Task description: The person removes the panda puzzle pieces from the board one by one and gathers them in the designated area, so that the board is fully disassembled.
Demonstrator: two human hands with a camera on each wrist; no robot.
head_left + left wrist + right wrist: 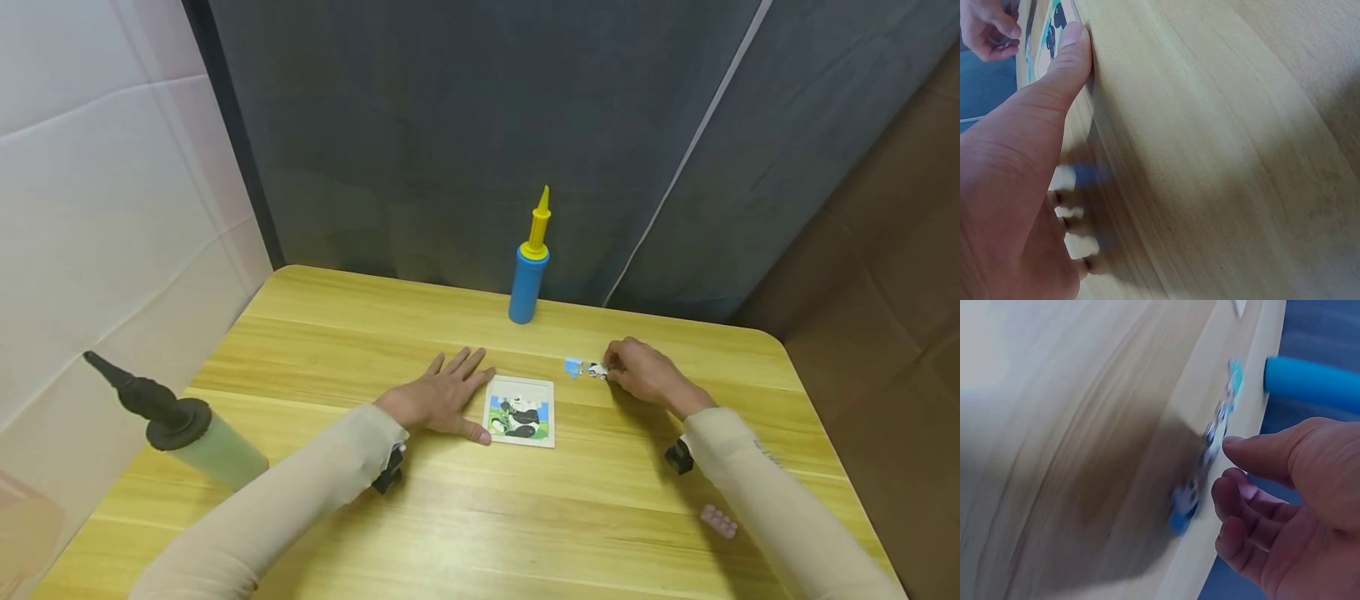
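Note:
My left hand (442, 396) lies spread on the table, its thumb touching the left edge of a square jigsaw tray (525, 387). A partly filled panda picture (519, 417) shows inside the tray. To the right of the tray, my right hand (641, 371) is at several loose jigsaw pieces, among them a light-blue one (573, 367) and a black-and-white one (596, 370). In the right wrist view its thumb and bent fingers stand apart beside the pieces, with nothing visible between them. A blurred blue-and-white piece (1185, 506) lies below the fingers.
A blue hand pump (527, 287) with a yellow nozzle stands at the table's back edge. Another pump (213, 442), pale green with a black top, is at the left. A pink toy brick (718, 521) lies by the right forearm. Curtains hang behind the wooden table (480, 525).

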